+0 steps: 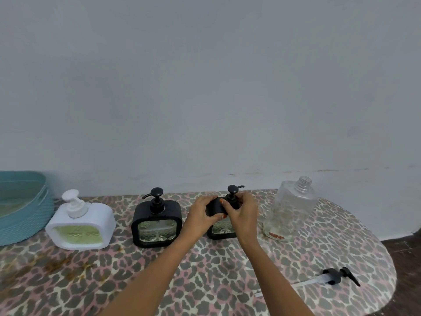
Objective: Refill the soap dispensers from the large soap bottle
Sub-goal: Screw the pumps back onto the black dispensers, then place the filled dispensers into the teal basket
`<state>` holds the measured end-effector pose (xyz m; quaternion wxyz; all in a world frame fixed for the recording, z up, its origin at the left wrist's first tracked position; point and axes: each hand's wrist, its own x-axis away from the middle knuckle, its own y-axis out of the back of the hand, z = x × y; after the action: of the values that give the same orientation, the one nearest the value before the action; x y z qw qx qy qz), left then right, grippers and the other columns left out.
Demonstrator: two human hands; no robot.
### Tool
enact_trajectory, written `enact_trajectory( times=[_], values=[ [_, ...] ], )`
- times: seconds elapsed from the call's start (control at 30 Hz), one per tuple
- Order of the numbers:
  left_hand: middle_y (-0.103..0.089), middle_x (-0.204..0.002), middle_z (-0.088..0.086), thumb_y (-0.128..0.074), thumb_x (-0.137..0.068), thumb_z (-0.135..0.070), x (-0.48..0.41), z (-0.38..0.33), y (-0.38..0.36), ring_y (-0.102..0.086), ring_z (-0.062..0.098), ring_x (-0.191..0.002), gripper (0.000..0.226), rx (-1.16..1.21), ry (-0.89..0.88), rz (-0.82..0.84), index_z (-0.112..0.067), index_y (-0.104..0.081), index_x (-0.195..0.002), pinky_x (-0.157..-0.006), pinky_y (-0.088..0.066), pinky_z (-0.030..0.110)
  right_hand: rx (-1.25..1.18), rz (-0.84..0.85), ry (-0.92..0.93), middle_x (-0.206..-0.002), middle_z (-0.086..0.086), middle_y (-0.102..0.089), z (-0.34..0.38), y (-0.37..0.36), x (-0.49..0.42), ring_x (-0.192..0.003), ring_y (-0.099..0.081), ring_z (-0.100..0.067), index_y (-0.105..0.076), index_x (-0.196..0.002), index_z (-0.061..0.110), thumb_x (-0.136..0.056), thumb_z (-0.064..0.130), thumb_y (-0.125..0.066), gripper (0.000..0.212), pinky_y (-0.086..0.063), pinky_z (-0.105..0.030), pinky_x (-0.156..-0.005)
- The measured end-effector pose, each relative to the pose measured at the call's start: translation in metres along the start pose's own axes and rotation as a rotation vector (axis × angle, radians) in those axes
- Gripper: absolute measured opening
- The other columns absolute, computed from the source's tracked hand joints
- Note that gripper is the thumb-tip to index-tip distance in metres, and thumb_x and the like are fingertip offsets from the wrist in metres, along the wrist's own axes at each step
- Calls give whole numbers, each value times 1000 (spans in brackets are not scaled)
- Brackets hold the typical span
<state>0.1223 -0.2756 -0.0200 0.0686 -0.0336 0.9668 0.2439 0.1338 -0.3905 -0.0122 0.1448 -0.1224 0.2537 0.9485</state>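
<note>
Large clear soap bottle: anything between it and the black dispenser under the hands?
No object stands between the large clear soap bottle and the square black dispenser; only leopard-print tablecloth. But the dispenser's black pump still sits in its neck, gripped by the right hand, blocking the fill opening.

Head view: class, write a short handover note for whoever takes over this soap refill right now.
Left hand grips the top of the right black dispenser. Right hand grips its pump neck; tightening or loosening, cannot tell.
Large soap bottle stands to its right, uncapped, nearly empty; its pump lies on the table in front.
Seemingly done: middle black dispenser and white dispenser, pumps on; white shows green soap.
Left, likely: settle this pump, check levels, recap the large bottle.
</note>
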Motion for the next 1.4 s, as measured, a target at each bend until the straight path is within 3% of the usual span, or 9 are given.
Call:
enact_trajectory(
  times=[0.23,0.37,0.43,0.53,0.67,0.73,0.87,1.03,1.4],
  values=[
    [-45,-133,5,-65,-83,-22,4,-4,1,-43,18,-123,55,-36,21,58,-14,-41,-132,-95,-31,19,-13,67,14,-98,-2,-55,1,9,8,-92,-51,-14,-59,-111,5,-82,13,-67,31,-41,-20,-81],
    [-43,-135,5,-61,-86,-21,14,-8,9,-42,19,-126,52,-60,16,52,-14,-40,-132,-101,-33,26,-37,41,18,-95,0,-57,3,24,16,-86,-53,-10,-61,-108,5,-83,2,-63,25,-39,-4,-71],
    [-45,-134,5,-61,-86,-21,19,-9,16,-44,19,-124,49,-84,5,30,-14,-42,-131,-102,-36,29,-34,18,33,-92,-2,-59,4,30,21,-84,-55,-11,-64,-103,4,-82,-1,-63,21,-41,-5,-71],
    [-47,-131,4,-62,-85,-18,31,-12,28,-49,17,-118,46,-57,-13,-6,-14,-46,-128,-99,-41,28,-30,15,43,-90,-4,-59,8,33,30,-84,-56,-15,-64,-96,4,-83,0,-63,14,-48,-21,-79],
    [-51,-126,4,-60,-86,-13,53,-16,48,-51,7,-105,42,-46,-60,-17,-14,-48,-126,-83,-39,11,-62,37,104,-87,1,-59,25,28,47,-80,-54,-6,-65,-93,6,-83,2,-64,11,-43,-9,-70],
    [-52,-124,1,-59,-86,-14,65,-16,60,-50,5,-104,43,-49,-74,-25,-16,-46,-128,-76,-39,4,-84,57,138,-85,2,-59,36,22,57,-78,-54,-4,-65,-92,6,-83,3,-63,10,-45,-11,-71],
    [-53,-119,-1,-59,-86,-12,94,-13,93,-54,11,-109,43,-43,-71,-76,-16,-47,-127,-91,-43,18,-127,138,195,-80,6,-57,65,2,84,-78,-56,-8,-63,-87,12,-84,6,-63,7,-45,-14,-72],
    [-53,-110,-1,-60,-85,-11,120,1,139,-53,10,-103,41,-58,-52,-194,-14,-49,-124,-85,-42,19,-165,208,251,-82,6,-57,95,-24,114,-78,-53,-2,-63,-88,12,-85,7,-62,6,-40,-4,-69],
    [-56,-107,3,-63,-82,-9,156,53,222,-53,14,-99,43,-100,49,-425,-13,-50,-123,-92,-47,30,-118,362,239,-95,-2,-61,127,-90,148,-86,-55,-11,-62,-102,7,-86,13,-62,17,-43,-11,-74]
  ],
)
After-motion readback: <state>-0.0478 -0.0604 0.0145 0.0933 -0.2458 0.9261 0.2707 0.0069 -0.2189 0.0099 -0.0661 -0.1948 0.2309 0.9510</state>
